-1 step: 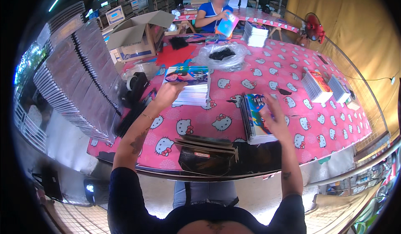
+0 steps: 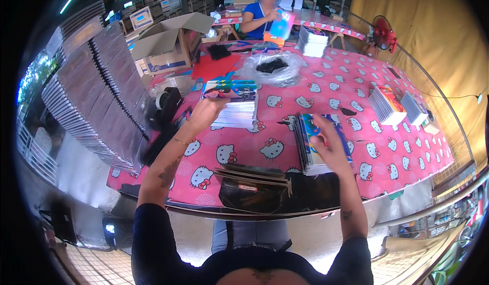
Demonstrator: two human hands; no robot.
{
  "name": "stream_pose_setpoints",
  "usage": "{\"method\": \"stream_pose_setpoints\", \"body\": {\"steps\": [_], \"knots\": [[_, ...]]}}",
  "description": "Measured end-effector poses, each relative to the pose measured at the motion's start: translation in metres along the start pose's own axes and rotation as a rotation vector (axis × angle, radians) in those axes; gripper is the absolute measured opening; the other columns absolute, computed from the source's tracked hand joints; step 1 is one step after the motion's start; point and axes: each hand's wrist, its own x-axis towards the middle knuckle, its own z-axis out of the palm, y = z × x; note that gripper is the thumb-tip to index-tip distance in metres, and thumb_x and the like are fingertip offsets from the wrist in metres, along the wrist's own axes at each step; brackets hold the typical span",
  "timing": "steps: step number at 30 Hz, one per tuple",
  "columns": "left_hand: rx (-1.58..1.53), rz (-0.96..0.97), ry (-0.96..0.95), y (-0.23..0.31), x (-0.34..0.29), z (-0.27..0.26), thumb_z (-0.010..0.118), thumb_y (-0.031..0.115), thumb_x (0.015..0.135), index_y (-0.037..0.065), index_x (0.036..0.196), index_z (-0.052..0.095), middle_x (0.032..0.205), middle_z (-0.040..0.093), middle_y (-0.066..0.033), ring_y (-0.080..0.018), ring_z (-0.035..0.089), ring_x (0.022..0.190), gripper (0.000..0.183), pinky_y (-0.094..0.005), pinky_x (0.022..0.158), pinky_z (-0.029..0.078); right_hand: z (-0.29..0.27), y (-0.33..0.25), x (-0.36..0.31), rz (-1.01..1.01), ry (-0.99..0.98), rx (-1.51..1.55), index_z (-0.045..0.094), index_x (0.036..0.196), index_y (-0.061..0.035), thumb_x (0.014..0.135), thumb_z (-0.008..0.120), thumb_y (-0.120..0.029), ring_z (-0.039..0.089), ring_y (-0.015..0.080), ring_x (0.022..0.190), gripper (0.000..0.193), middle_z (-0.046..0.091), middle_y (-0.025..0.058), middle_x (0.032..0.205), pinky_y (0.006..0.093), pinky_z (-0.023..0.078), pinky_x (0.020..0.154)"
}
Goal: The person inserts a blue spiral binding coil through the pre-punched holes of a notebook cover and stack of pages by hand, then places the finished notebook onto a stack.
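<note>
My left hand [image 2: 208,113] is closed at the left edge of a stack of unbound notebooks [image 2: 235,113], its fingertips pinching the colourful top cover. The white page edges face me. To the right, my right hand [image 2: 330,145] hovers just over a second stack, of spiral-bound notebooks [image 2: 311,158]. Its fingers are apart and bent, with nothing visible between them. Black coils run along that stack's left side. Part of its bright top cover is hidden behind the hand.
A clear plastic bag [image 2: 272,68] with black items lies beyond the stacks. Left stand a tape dispenser [image 2: 165,104], an open carton [image 2: 168,51] and tall notebook piles [image 2: 91,96]. Dark boards [image 2: 252,191] lie at the near edge. Opposite, a person in blue [image 2: 257,18] holds a notebook.
My right hand has shifted slightly over the spiral-bound stack, its fingers moving a little left. The person opposite has moved their notebook. My left hand stays at its stack.
</note>
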Motion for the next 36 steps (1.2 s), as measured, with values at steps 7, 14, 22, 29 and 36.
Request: {"method": "stream_pose_setpoints", "body": {"steps": [7, 14, 22, 29, 36], "knots": [[-0.1, 0.337, 0.099, 0.195, 0.025, -0.081, 0.068, 0.003, 0.077, 0.004, 0.107, 0.066, 0.093, 0.062, -0.0095, -0.0277, 0.062, 0.089, 0.03, -0.0408, 0.076, 0.043, 0.065, -0.007, -0.032, 0.072, 0.104, 0.223, 0.052, 0.139, -0.0006, 0.092, 0.072, -0.009, 0.062, 0.019, 0.116, 0.052, 0.065, 0.0149, 0.129, 0.0349, 0.049, 0.097], [-0.093, 0.369, -0.113, 0.237, -0.002, -0.08, 0.069, 0.008, 0.08, 0.004, 0.112, 0.065, 0.089, 0.06, -0.0073, -0.023, 0.063, 0.086, 0.033, -0.0383, 0.077, 0.042, 0.099, -0.001, -0.095, 0.267, 0.161, 0.518, 0.071, 0.11, 0.0008, 0.093, 0.072, -0.006, 0.064, 0.0096, 0.092, 0.019, 0.073, 0.0026, 0.099, 0.0272, 0.051, 0.082], [-0.148, 0.39, 0.013, 0.238, -0.008, -0.107, 0.07, 0.011, 0.078, 0.005, 0.108, 0.065, 0.085, 0.057, -0.005, -0.0208, 0.061, 0.083, 0.031, -0.0351, 0.076, 0.04, 0.088, -0.029, -0.101, 0.233, 0.141, 0.418, 0.068, 0.112, 0.0038, 0.092, 0.072, -0.002, 0.065, 0.0126, 0.095, 0.021, 0.072, 0.0054, 0.101, 0.0287, 0.05, 0.086], [-0.077, 0.38, -0.203, 0.229, -0.02, -0.098, 0.07, 0.014, 0.078, 0.003, 0.114, 0.065, 0.095, 0.063, -0.0061, -0.0207, 0.063, 0.092, 0.038, -0.0358, 0.085, 0.042, 0.108, 0.002, -0.123, 0.271, 0.131, 0.458, 0.052, 0.137, 0.002, 0.092, 0.073, -0.008, 0.06, 0.0174, 0.115, 0.051, 0.064, 0.0114, 0.126, 0.0321, 0.047, 0.099], [-0.547, -0.437, 0.35, 0.201, -0.144, -0.019, 0.063, 0.026, 0.099, -0.004, 0.142, 0.05, 0.151, 0.044, -0.0264, -0.0374, 0.04, 0.144, 0.055, -0.0417, 0.12, 0.026, 0.133, -0.015, -0.113, 0.205, 0.226, 0.42, 0.041, 0.147, -0.0008, 0.092, 0.074, -0.016, 0.059, 0.021, 0.115, 0.066, 0.06, 0.0149, 0.127, 0.034, 0.046, 0.101]]}}
